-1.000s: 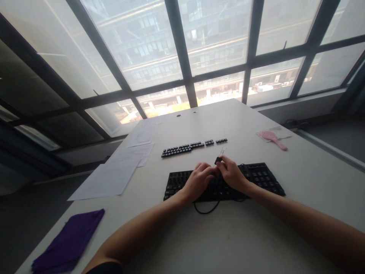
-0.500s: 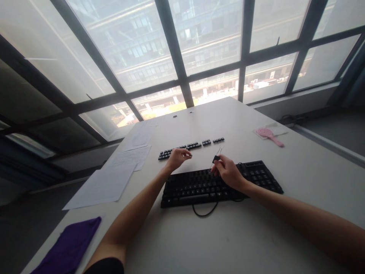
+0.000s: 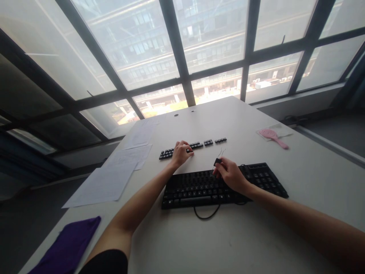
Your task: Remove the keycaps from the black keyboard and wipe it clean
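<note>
A black keyboard [image 3: 199, 190] lies on the white table, with bare sockets in its upper rows and keycaps left in its lower rows. My right hand [image 3: 229, 173] is closed around the black handle of a wire keycap puller [image 3: 218, 161], just above the keyboard, with wire ends sticking out both ways. Beyond the keyboard, my left hand [image 3: 181, 153] pinches a small dark keycap [image 3: 188, 151] close to the tabletop. It is beside a row of loose keycaps [image 3: 166, 154], part of which the hand hides.
More loose keycaps [image 3: 208, 142] continue the row to the right. Paper sheets [image 3: 102, 186] cover the left side, with a purple cloth [image 3: 68, 243] nearer me. A pink hairbrush [image 3: 273, 137] lies on clear plastic at right. A cable [image 3: 207, 218] loops out below the keyboard.
My left hand has moved slightly right and lowered with the keycap toward the tabletop by the row. My right hand stays over the keyboard with the puller. The view has shifted a little.
</note>
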### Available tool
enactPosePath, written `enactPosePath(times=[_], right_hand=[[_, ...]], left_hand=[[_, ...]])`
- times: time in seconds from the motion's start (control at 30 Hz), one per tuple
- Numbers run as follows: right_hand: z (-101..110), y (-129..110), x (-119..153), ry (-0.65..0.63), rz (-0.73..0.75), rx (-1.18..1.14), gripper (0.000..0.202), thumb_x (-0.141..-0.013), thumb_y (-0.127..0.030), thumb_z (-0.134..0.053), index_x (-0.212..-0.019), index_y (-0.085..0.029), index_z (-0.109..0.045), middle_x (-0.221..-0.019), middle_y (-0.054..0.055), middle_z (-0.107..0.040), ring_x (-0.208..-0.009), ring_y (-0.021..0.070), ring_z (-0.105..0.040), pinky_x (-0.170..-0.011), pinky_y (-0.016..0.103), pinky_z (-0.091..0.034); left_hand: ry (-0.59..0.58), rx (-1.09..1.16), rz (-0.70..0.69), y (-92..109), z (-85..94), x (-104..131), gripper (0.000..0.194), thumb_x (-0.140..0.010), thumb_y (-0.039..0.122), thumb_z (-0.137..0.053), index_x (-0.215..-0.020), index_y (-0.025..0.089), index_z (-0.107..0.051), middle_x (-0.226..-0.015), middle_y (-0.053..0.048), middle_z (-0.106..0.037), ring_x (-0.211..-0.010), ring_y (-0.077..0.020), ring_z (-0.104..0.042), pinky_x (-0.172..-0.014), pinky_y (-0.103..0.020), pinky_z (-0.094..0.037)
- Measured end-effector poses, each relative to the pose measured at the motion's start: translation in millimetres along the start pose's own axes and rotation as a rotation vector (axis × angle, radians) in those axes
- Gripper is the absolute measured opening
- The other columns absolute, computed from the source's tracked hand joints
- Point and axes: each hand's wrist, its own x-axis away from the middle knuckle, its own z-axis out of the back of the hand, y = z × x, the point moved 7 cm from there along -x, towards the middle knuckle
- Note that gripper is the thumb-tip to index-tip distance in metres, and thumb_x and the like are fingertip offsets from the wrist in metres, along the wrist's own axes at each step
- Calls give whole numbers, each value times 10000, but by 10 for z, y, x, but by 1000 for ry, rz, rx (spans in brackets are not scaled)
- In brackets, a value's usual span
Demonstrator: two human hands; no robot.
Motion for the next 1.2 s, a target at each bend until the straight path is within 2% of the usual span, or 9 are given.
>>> enactPosePath(times=[0.53,0.73,0.83,0.93,1.07,1.13,1.2], right_hand=[[-10,-27,0,-22,1,-8,218,-950,-355,-505,-801,-200,-539,-708,26,-674,-592,160,-622,-608,286,-490],[22,50,-40,26,-10,-95,245,-939,-411,-521,-817,-200,-539,-722,36,-681,-599,166,-615,-567,279,-472],[111,75,-84,105,-22,-133,255,-922,-417,-537,-798,-194,-544,-709,35,-657,-579,159,-579,-533,273,-448],[197,3,-95,135,-4,-45,236,-912,-374,-541,-759,-194,-543,-666,15,-614,-559,149,-529,-524,269,-413],[186,-155,-51,38,85,163,208,-903,-278,-527,-710,-200,-532,-621,-11,-558,-583,148,-491,-568,271,-379],[167,-162,-33,6,98,219,202,-896,-260,-517,-703,-200,-526,-618,-16,-550,-591,149,-479,-576,271,-370],[148,-128,-37,-18,99,254,197,-885,-250,-515,-695,-198,-521,-620,-18,-549,-603,150,-472,-584,270,-369]], left_hand=[[26,-46,1,-52,0,-37,25,-761,214,-767,-773,208,-746,-1019,-61,-618,-1009,-243,-495,-961,-402,-421],[32,-49,10,22,123,-21,94,-756,223,-772,-845,212,-748,-1029,-69,-619,-1024,-258,-508,-970,-423,-423],[26,-37,-19,218,223,45,37,-788,204,-729,-824,207,-740,-1018,-68,-631,-1010,-251,-532,-972,-418,-422],[-35,36,-91,621,261,234,57,-838,201,-665,-839,204,-721,-975,-59,-652,-965,-229,-574,-975,-414,-421],[-162,209,-149,1258,195,634,147,-898,165,-546,-910,210,-685,-928,-57,-672,-903,-209,-607,-864,-354,-484],[-197,274,-136,1465,139,805,172,-911,156,-509,-966,216,-660,-941,-61,-677,-908,-209,-616,-839,-340,-497],[-204,311,-116,1558,83,914,188,-908,141,-492,-997,220,-638,-958,-64,-677,-929,-214,-618,-843,-340,-501]])
